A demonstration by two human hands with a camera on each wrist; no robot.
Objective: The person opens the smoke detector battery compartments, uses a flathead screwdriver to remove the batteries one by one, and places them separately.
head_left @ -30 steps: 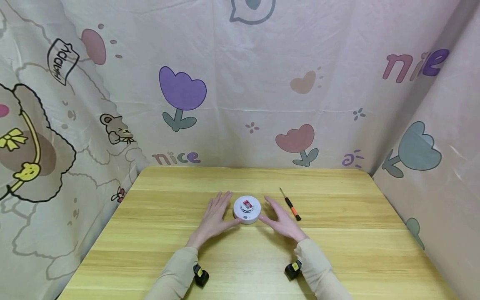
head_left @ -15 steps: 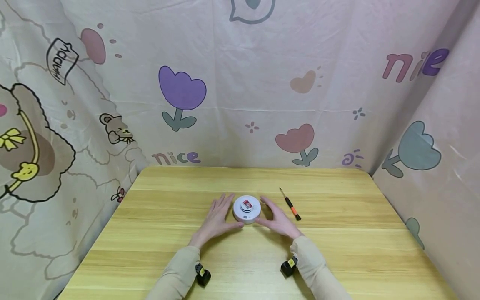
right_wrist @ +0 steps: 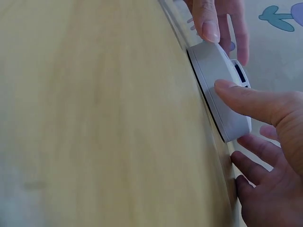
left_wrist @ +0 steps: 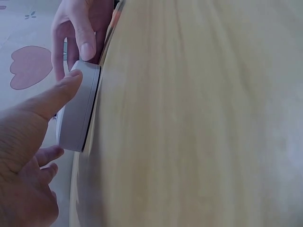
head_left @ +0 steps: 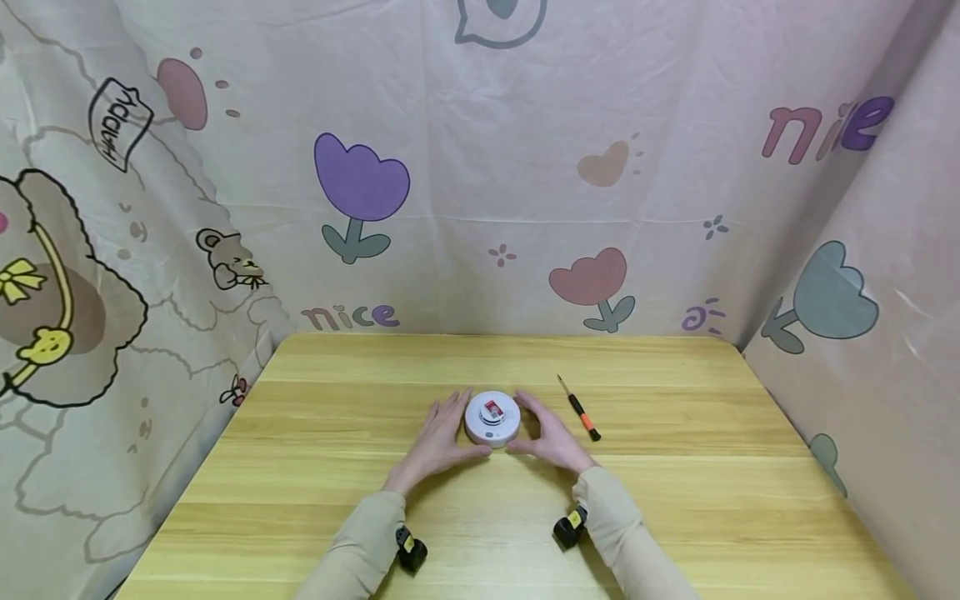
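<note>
A round white smoke detector (head_left: 492, 432) with a red label on its top lies flat on the wooden table. My left hand (head_left: 438, 437) holds its left side, the thumb (left_wrist: 71, 82) at the front wall and the fingers curving round toward the back. On the other side my right hand (head_left: 555, 437) does the same, its thumb (right_wrist: 229, 90) on the front wall and its fingers reaching round the far right edge. Both thumb tips sit close together at the front. A low grille with dark slots rises from the detector's top in the right wrist view.
A small screwdriver (head_left: 579, 410) with a black and orange handle lies to the right of my right hand. The wooden table (head_left: 675, 517) reaches back to a patterned curtain (head_left: 480, 183), which also hangs at both sides. Black cameras are strapped to both wrists.
Both hands have closed in on the smoke detector, the right one moving left and the left one slightly right. The smoke detector and screwdriver have stayed in place.
</note>
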